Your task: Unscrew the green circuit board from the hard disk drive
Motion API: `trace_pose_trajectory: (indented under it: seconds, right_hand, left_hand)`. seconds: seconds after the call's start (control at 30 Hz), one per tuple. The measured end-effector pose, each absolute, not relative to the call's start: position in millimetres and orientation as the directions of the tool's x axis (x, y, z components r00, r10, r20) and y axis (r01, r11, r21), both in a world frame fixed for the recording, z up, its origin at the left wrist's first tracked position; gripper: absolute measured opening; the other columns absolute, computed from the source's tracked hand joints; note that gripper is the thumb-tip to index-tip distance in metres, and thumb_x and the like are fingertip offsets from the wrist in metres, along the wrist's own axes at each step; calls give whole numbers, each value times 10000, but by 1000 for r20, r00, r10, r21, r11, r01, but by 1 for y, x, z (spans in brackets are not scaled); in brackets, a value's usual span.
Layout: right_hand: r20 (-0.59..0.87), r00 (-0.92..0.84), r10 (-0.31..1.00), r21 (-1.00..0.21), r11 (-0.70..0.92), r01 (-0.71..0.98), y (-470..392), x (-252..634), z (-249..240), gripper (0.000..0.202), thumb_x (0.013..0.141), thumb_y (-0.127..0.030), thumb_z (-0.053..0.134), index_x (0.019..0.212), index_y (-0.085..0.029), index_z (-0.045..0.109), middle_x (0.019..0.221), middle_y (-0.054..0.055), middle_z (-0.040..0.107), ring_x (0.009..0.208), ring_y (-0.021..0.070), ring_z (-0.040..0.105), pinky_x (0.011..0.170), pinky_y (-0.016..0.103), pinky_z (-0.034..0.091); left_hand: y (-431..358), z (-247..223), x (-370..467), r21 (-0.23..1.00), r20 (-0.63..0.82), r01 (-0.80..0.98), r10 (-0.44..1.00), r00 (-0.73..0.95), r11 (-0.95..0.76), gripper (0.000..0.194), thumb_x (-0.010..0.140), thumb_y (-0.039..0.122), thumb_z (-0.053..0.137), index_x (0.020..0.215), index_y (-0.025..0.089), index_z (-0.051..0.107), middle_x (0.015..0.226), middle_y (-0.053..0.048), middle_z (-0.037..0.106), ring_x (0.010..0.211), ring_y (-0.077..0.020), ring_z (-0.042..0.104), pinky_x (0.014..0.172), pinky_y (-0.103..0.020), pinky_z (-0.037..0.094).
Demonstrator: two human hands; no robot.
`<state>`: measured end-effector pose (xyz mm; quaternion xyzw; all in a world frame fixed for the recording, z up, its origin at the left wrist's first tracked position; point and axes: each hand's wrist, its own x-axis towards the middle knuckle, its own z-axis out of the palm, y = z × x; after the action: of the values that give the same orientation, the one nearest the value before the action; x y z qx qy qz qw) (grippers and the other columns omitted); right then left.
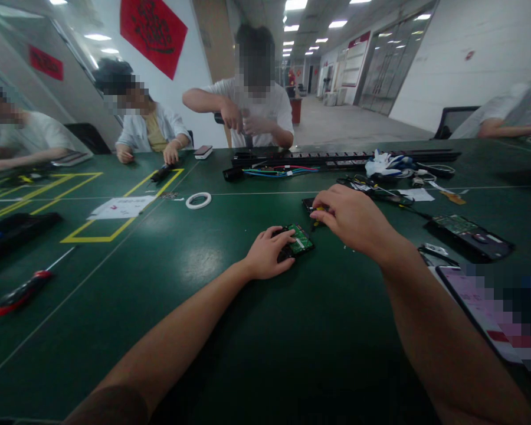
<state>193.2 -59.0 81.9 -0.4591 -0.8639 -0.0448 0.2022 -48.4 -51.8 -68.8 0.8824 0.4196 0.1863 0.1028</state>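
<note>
My left hand rests over a small black device with a bare green circuit board, thumb at its near edge and fingers across its far side. To the right and a little farther off, my right hand is closed in a pinch on a small yellow-and-black tool, mostly covered by the fingers. A thin dark end of it points down toward the board's right edge; whether it touches cannot be made out. Behind those fingertips lies another small black part, partly hidden.
On the green table are a red-and-black screwdriver, a white tape roll, a paper sheet, an opened black device, a phone, cables, white gloves and long black rails. Several people sit around.
</note>
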Motion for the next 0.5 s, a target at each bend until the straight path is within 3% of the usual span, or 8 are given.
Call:
trace_pose_trajectory:
  seconds: [0.27,0.5]
  right_hand:
    - [389,-468,793,-80,535,841,-62,191,84,114,959,-302,651,959,-195,692,963,85,675,817,214,604,720,332,398]
    - [383,-518,764,-90,589,803,-60,194,83,123,958,-203,623,1035,-181,718,1077,108,724,971,248,670,831,353,467]
  left_hand:
    - [-53,-65,-47,349,224,704,784,579,-619,624,865,458,691,1451,306,538,1617,-32,492,1512,-383,343,1177,-619,376]
    - [-52,-68,-48,343,250,696,775,580,-631,612,873,456,684,1447,296,543,1614,-32,497,1511,-379,343,1178,-610,378]
